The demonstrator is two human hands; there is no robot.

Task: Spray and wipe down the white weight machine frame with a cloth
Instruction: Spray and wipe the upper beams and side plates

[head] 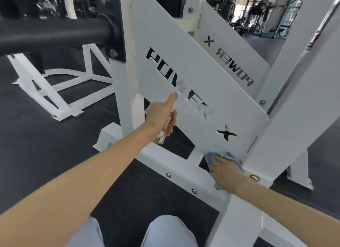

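The white weight machine frame fills the middle of the view, its slanted panel cut with the letters POWER X. My left hand grips a small clear spray bottle, index finger stretched up on its top, close to the panel. My right hand presses a blue cloth against the lower corner where the panel meets the white base beam.
A black padded roller bar juts out at upper left. A thick white upright rises on the right. Black rubber flooring lies around the white base struts. My knees show at the bottom edge. More gym equipment stands far back right.
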